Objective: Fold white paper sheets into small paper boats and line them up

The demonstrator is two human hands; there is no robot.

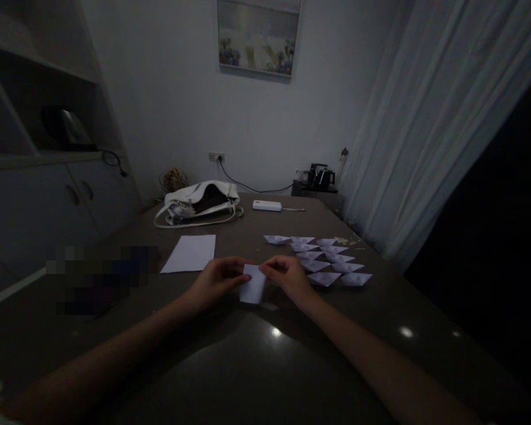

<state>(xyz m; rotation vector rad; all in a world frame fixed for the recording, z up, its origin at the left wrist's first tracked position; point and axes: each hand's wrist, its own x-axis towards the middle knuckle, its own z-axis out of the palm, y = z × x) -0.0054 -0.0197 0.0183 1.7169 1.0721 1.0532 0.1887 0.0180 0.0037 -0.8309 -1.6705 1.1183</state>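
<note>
A small folded piece of white paper (252,285) is held up between both hands, above the dark table (256,366). My left hand (219,276) grips its left edge, thumb in front and fingers behind. At its upper right corner, my right hand (289,277) pinches the paper between thumb and fingertips. Several folded white paper boats (322,278) stand in rows just beyond and to the right of my right hand. A flat stack of white paper (189,254) lies past my left hand.
Farther back on the table are a white handbag (199,203) and a white power bank (266,205) with a short cable. Small pale scraps (346,241) lie by the right edge. Black kettles (322,176) stand beyond the table, near the white curtain (407,118).
</note>
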